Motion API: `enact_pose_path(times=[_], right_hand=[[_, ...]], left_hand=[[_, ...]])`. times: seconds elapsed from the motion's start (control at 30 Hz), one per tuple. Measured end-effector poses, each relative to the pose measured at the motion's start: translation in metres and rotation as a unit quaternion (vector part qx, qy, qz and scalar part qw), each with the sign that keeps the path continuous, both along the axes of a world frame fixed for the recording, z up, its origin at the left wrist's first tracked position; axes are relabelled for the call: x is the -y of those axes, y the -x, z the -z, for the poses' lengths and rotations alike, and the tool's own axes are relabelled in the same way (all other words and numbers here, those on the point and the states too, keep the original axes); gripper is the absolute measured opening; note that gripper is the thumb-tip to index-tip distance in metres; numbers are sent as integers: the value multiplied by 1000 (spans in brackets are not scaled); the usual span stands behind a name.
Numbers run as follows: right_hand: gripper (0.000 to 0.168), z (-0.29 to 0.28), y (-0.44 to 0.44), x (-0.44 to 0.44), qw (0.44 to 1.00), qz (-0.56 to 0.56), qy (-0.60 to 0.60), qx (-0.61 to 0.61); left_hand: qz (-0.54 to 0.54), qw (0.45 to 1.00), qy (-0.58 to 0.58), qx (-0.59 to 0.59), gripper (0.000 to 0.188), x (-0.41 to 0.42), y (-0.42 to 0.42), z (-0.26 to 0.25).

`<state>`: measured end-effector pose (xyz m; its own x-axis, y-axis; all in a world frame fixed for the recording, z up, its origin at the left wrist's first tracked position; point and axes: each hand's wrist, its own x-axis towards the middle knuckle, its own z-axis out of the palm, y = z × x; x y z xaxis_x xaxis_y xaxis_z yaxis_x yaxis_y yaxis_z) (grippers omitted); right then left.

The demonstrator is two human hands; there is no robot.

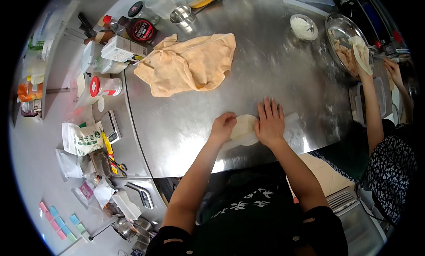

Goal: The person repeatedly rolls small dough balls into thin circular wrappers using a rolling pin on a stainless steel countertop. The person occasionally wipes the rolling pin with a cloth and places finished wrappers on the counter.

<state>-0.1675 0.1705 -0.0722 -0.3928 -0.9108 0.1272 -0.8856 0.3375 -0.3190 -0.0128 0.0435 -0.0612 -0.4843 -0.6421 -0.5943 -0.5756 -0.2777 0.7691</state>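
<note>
A thin round dough wrapper (245, 129) lies on the steel table in front of me. My left hand (224, 127) pinches its left edge between thumb and fingers. My right hand (270, 124) lies flat with fingers stretched forward, its thumb side at the wrapper's right edge. A pale, blurred rod (292, 119), apparently a rolling pin, sticks out to the right from under my right palm. Its other end shows faintly below the wrapper, near my left wrist.
A crumpled tan cloth (189, 66) lies beyond my hands on the steel table (265, 70). At the right, another person's hand holds a wrapper (362, 60) over a bowl of filling (342, 50). A small bowl of white powder (302, 27) stands nearby. Bottles, packets and a scale (111, 127) line the left.
</note>
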Motion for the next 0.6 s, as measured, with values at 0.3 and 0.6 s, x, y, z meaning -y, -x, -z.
enact_pose_path(times=[0.3, 0.6], right_hand=[[53, -7, -6, -83, 991, -105, -22, 74], [40, -25, 19, -84, 985, -128, -1, 117]], left_hand=[[276, 936, 132, 175, 28, 7, 33, -27], [219, 941, 183, 180, 21, -10, 10, -44]])
